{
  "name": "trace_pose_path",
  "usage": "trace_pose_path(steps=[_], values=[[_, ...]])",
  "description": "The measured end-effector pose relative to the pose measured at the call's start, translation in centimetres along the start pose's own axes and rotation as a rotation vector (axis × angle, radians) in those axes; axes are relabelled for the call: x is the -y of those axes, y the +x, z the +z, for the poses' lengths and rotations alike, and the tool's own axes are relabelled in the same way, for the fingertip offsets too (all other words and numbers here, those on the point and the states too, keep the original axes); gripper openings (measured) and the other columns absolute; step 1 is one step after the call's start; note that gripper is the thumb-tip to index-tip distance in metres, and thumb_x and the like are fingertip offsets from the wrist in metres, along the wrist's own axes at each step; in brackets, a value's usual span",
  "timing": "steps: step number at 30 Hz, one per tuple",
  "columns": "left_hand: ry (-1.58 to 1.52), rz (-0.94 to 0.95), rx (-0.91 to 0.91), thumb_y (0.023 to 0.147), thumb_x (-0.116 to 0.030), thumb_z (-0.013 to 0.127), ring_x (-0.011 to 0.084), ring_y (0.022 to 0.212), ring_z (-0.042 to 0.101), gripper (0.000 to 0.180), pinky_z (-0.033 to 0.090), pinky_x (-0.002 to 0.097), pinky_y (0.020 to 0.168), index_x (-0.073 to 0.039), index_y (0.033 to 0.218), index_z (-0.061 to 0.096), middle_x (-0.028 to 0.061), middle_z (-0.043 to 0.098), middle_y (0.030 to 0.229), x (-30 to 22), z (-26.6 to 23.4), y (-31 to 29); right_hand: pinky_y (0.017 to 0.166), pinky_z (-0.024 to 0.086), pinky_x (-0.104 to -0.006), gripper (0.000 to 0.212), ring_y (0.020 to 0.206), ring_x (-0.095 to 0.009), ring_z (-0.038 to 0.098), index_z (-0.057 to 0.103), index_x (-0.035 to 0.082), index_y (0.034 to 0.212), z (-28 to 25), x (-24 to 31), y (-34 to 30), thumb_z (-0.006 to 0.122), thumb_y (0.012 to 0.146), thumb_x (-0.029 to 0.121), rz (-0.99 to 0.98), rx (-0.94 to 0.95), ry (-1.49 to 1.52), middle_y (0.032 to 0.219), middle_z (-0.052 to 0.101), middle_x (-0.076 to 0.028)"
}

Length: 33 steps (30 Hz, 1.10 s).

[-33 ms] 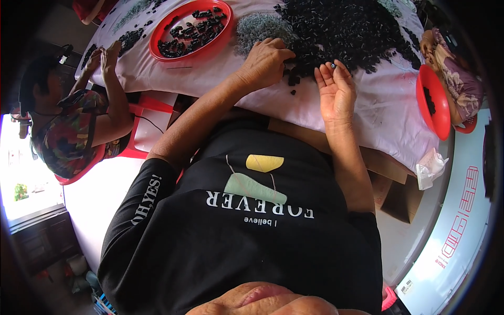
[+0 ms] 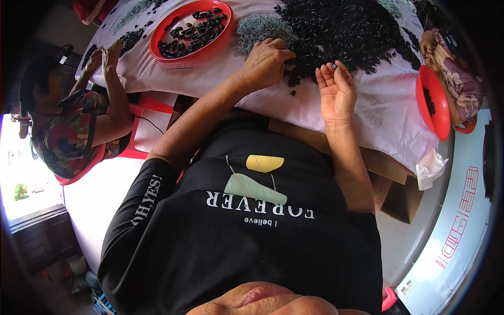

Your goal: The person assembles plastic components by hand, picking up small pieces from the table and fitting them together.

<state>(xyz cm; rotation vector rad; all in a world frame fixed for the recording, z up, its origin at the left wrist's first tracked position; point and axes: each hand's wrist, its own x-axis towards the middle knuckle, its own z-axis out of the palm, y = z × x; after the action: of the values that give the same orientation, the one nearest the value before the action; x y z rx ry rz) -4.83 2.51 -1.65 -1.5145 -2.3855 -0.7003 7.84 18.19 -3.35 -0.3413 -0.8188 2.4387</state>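
At the near edge of a heap of black parts (image 2: 349, 34), an upturned right hand (image 2: 337, 97) pinches one small dark part (image 2: 334, 66) in its fingertips; at the heap's left side, the left hand (image 2: 265, 63) curls, its hold impossible to tell.

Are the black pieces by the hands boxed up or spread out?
Spread out: the black pieces lie loose across a broad patch of pink cloth.

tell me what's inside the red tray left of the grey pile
Small black pieces lie in the red tray, its pale bottom showing between them; whatever is beneath the pieces is covered.
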Motion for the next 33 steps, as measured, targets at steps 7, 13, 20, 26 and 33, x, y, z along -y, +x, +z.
trace_pose_path(steps=[7,13,20,26,33], values=[[0.049,0.048,0.023,0.066,0.001,0.056,0.0267,0.098,0.055,0.041,0.044,0.0383,0.083,-0.015,0.103,0.067,0.0062,0.058,0.097,-0.1,-0.2,0.0,0.085,0.053,-0.0372,0.012,0.085,-0.02,0.064,0.06,0.003,0.102,-0.4,0.3,0.4,0.057,0.091,0.007,-0.042,-0.043,0.011,0.092,0.064,-0.009],[-0.008,0.05,0.033,0.065,0.003,0.056,0.0259,0.097,0.055,0.042,0.043,0.0389,0.084,-0.013,0.102,0.068,0.0062,0.057,0.094,-1.1,-1.0,0.2,0.083,0.054,-0.0364,0.012,0.083,-0.02,0.064,0.061,0.003,0.101,-0.5,0.2,0.4,0.057,0.09,0.007,-0.054,-0.093,-0.004,0.091,0.064,-0.009],[-0.059,0.116,0.028,0.065,0.005,0.057,0.0255,0.099,0.055,0.045,0.042,0.0389,0.087,-0.014,0.104,0.068,0.0065,0.057,0.095,-1.4,0.1,-0.3,0.082,0.054,-0.0356,0.012,0.083,-0.02,0.063,0.061,0.003,0.101,-0.6,0.3,0.4,0.057,0.09,0.008,-0.05,-0.089,0.004,0.091,0.064,-0.009],[-0.05,0.089,0.018,0.065,0.003,0.057,0.0255,0.098,0.056,0.039,0.042,0.0398,0.087,-0.012,0.098,0.069,0.007,0.057,0.095,-0.3,-0.5,-1.5,0.082,0.054,-0.0357,0.011,0.084,-0.02,0.064,0.061,0.003,0.1,-0.5,0.2,0.4,0.057,0.09,0.008,-0.04,-0.093,-0.005,0.09,0.064,-0.01],[-0.08,0.068,-0.018,0.065,0.002,0.057,0.0266,0.095,0.057,0.032,0.044,0.0395,0.084,-0.009,0.092,0.068,0.0073,0.058,0.092,-1.0,-0.4,-0.7,0.082,0.054,-0.0356,0.011,0.084,-0.02,0.064,0.061,0.003,0.099,-0.6,0.2,0.4,0.058,0.09,0.009,-0.04,-0.084,-0.003,0.09,0.065,-0.01]])
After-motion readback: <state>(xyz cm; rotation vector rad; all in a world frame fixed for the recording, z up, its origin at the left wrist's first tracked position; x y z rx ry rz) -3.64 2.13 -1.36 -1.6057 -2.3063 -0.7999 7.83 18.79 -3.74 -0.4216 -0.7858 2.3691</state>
